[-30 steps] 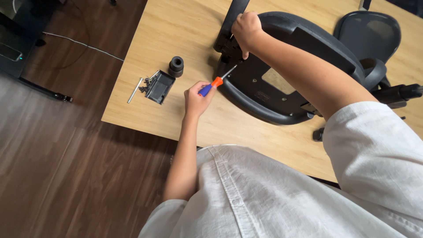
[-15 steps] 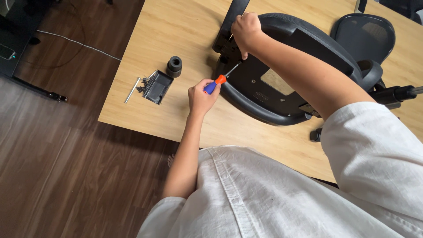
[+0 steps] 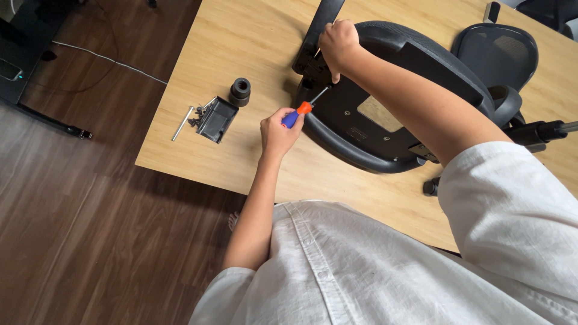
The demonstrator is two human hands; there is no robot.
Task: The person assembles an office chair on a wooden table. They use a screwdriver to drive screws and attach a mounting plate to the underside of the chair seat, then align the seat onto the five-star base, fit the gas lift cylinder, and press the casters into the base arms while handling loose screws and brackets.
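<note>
**Screwdriver at the chair seat's rim**

The left hand (image 3: 278,131) gripped the screwdriver (image 3: 301,109) by its orange-and-blue handle, tip angled into the upturned black seat (image 3: 361,129) on the table (image 3: 241,36). The right hand (image 3: 338,45) closed on the armrest (image 3: 316,30) beside the tip, fingers apparently pinching something there. At that slant the tip could slip and jab those fingers. A pale rectangular label sat on the seat's underside. A black tray (image 3: 217,118), loose screws (image 3: 195,117) and a black cap (image 3: 240,91) lay well left.
</note>
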